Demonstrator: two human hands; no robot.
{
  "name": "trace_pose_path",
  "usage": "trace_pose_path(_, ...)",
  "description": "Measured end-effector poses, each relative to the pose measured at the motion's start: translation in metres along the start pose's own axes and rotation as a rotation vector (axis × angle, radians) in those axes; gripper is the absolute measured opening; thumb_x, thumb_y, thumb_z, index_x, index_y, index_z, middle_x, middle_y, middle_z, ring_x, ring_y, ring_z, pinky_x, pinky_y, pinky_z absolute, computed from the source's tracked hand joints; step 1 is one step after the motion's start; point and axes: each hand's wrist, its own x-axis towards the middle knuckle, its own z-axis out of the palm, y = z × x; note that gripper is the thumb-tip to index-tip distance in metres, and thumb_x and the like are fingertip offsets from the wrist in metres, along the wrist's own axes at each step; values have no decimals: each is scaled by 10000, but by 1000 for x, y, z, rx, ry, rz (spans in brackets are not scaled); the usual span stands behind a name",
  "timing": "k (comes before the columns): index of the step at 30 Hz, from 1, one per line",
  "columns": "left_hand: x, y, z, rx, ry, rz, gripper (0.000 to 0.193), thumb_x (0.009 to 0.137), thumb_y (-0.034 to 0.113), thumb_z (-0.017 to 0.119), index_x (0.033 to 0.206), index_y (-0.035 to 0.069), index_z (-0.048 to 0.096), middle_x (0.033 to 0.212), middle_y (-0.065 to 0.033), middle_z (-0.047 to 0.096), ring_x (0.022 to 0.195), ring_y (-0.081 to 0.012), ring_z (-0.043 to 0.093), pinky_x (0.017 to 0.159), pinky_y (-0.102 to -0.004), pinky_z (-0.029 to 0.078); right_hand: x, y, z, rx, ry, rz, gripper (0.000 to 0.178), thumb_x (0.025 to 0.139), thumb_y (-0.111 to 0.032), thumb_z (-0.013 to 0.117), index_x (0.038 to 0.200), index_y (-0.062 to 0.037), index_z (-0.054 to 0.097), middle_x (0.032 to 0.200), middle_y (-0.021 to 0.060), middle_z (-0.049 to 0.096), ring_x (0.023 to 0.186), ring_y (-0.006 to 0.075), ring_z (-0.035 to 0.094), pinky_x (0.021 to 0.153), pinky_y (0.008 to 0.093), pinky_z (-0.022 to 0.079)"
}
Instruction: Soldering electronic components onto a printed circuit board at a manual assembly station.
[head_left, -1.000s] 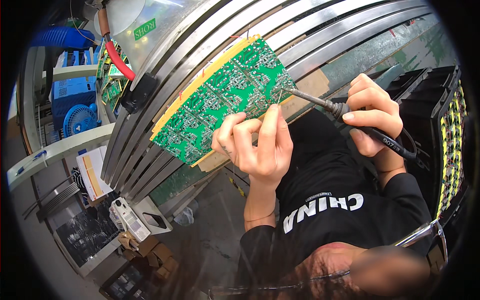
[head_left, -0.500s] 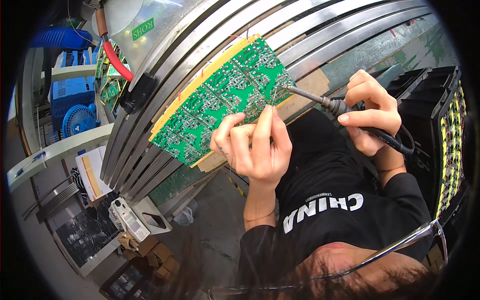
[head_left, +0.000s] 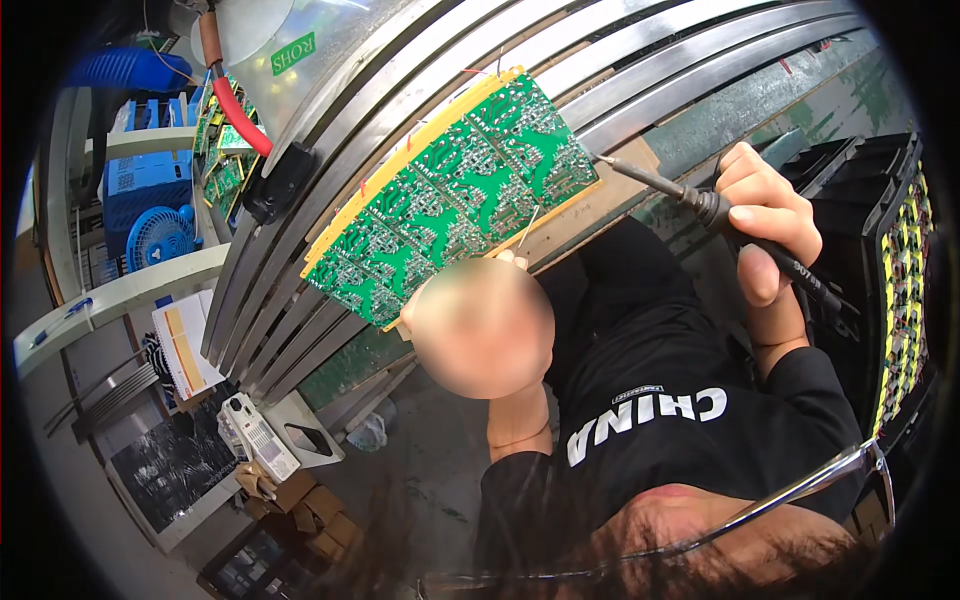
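Note:
A green circuit board panel (head_left: 447,200), solder side up and edged in yellow, lies at a slant across metal rails. My right hand (head_left: 768,225) is closed round the handle of a soldering iron (head_left: 665,187), whose tip points left and sits just off the board's right end. Below the board's near edge is my left hand (head_left: 482,330), mostly smeared by a blur. A thin, straight, silvery strand, apparently solder wire (head_left: 529,228), sticks up from its pinched fingertips toward that edge.
Long metal rails (head_left: 650,60) run beneath the board. Black racks (head_left: 850,230) holding more boards stand at the right. On the left are a blue fan (head_left: 160,240), a red cable (head_left: 240,118), a spiral notebook (head_left: 185,345) and a white boxy device (head_left: 258,440).
The soldering iron has drawn back to the right, its tip leaving the board. My left hand has moved down and left with the wire, away from the joints.

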Motion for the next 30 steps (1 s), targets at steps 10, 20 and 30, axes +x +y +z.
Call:
trace_pose_path(10,13,-8,7,131,-114,58,171,839,-41,759,963,77,763,731,12,476,776,-195,500,760,-336,451,2,4,9,5,-29,22,249,886,-134,616,1067,9,711,895,170,686,710,247,524,703,376,465)
trace_pose_path(20,24,-14,8,126,-62,97,145,819,-36,748,905,80,744,763,-2,555,800,-208,530,786,-327,462,15,4,31,51,33,4,265,886,-121,616,1084,26,713,868,152,707,710,243,546,712,365,487)
trace_pose_path(30,19,-26,4,109,-49,30,199,775,-5,773,932,109,729,830,-14,536,873,-236,591,869,-432,470,25,9,51,55,-64,41,288,850,-91,654,1097,44,716,887,164,733,711,244,587,687,336,498)
